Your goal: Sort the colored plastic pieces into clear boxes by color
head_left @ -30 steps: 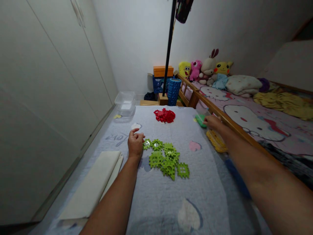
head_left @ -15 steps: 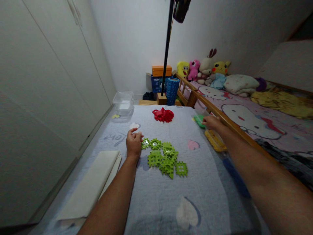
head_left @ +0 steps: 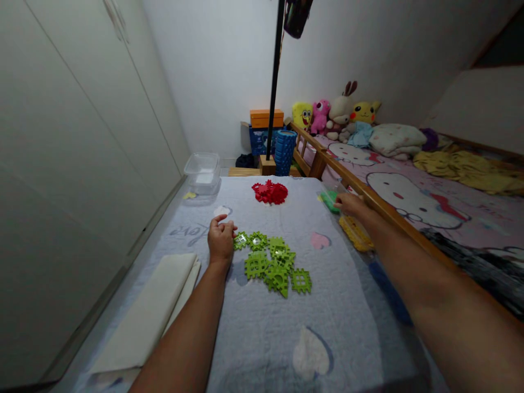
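Observation:
My left hand [head_left: 221, 239] rests on the cloth with its fingers loosely bent and apart, holding nothing. Just to its right lie several lime-green notched plastic building pieces [head_left: 277, 267], some square with windows, partly overlapping. On the far right, my right hand [head_left: 349, 204] reaches to green pieces [head_left: 329, 201] in clear plastic. Its fingers are closed at their edge; what they grip is hard to make out. Below that hand are yellow pieces [head_left: 355, 233], partly behind my forearm. A heap of red notched pieces [head_left: 270, 192] lies towards the back of the table.
A clear plastic container [head_left: 202, 173] stands at the back left. A folded white sheet [head_left: 147, 311] lies along the left side, and something blue [head_left: 388, 292] beside my right forearm. A wooden bed rail [head_left: 368, 194] borders the right. A black pole [head_left: 273, 82] rises behind the table.
The whole view has shifted slightly, so things appear a little further left. Both hands keep nearly the same places, and the pieces on the table look unmoved.

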Tool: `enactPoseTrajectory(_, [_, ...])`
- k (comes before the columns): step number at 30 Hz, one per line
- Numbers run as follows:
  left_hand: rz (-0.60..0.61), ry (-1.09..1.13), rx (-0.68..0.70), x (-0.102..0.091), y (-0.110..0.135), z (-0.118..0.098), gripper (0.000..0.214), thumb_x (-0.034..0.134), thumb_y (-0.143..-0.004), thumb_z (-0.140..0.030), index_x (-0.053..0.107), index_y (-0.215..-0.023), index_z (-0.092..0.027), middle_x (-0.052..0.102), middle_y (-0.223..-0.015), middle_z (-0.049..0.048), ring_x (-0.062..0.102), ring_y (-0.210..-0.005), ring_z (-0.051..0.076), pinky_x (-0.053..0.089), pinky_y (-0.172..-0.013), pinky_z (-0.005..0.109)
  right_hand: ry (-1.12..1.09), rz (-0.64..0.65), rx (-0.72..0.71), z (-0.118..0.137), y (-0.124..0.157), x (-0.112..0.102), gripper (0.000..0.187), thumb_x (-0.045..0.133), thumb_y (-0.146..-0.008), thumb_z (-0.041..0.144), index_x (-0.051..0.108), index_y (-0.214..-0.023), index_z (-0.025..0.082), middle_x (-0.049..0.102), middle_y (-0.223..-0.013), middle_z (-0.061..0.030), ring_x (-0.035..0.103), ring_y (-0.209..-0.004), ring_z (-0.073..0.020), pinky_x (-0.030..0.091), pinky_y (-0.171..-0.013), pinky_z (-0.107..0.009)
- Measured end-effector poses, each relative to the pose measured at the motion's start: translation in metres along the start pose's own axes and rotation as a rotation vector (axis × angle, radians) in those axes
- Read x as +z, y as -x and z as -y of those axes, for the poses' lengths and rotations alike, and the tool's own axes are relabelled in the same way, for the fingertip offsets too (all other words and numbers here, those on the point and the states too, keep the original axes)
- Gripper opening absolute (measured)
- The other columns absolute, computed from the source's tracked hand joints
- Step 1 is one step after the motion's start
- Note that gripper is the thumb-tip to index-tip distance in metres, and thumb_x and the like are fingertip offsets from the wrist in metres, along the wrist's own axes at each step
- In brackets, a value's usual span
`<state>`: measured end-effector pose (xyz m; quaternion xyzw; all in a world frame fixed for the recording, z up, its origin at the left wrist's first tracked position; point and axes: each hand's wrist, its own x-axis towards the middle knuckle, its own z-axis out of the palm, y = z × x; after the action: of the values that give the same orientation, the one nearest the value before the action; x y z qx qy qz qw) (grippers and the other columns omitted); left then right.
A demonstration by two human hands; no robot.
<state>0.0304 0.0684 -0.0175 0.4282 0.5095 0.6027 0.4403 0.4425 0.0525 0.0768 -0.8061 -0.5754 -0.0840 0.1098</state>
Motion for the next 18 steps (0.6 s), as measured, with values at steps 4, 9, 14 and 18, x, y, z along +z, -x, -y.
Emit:
enactPoseTrajectory(4, [-0.007, -0.007, 0.006, 0.0, 0.0, 0.001, 0.041, 0.064, -0.075, -0.037, 0.055, -0.111, -0.02, 0.064, -0.067, -0.0041, 0.055, -0.051, 0.011, 0.041, -0.051, 0.021, 0.036, 0.104, -0.018, 0.012, -0.002, -0.007, 0.027, 0.059, -0.098, 0.033, 0.074, -0.087, 0.014, 0.073, -0.107, -0.0166, 0.061, -0.099, -0.0224, 0.04, -0.084, -0.037])
enactPoseTrajectory(9, [-0.005, 0.013, -0.003, 0.0, 0.002, -0.002, 0.041, 0.064, -0.074, -0.037, 0.054, -0.11, -0.02, 0.064, -0.066, -0.0043, 0.054, -0.05, 0.011, 0.041, -0.05, 0.021, -0.046, 0.087, -0.072, 0.057, 0.019, 0.004, 0.021, 0.065, -0.093, 0.033, 0.073, -0.107, 0.02, 0.068, -0.122, -0.0122, 0.058, -0.11, -0.0251, 0.042, -0.088, -0.035])
enactPoseTrajectory(14, [-0.019, 0.025, -0.015, -0.002, 0.003, -0.005, 0.041, 0.064, -0.072, -0.037, 0.054, -0.109, -0.02, 0.064, -0.066, -0.0043, 0.054, -0.05, 0.011, 0.041, -0.051, 0.021, -0.271, 0.096, -0.096, 0.098, 0.064, 0.043, 0.018, 0.063, -0.091, 0.029, 0.072, -0.104, 0.021, 0.068, -0.116, -0.0092, 0.059, -0.108, -0.0229, 0.042, -0.087, -0.032])
enactPoseTrajectory(18, [-0.013, 0.017, -0.018, -0.003, 0.004, -0.006, 0.041, 0.063, -0.072, -0.038, 0.055, -0.107, -0.019, 0.064, -0.067, -0.0033, 0.054, -0.051, 0.011, 0.041, -0.051, 0.02, -0.319, 0.098, -0.023, 0.11, 0.093, 0.071, 0.015, 0.062, -0.09, 0.026, 0.072, -0.1, 0.022, 0.069, -0.112, -0.0084, 0.059, -0.107, -0.0235, 0.04, -0.088, -0.033])
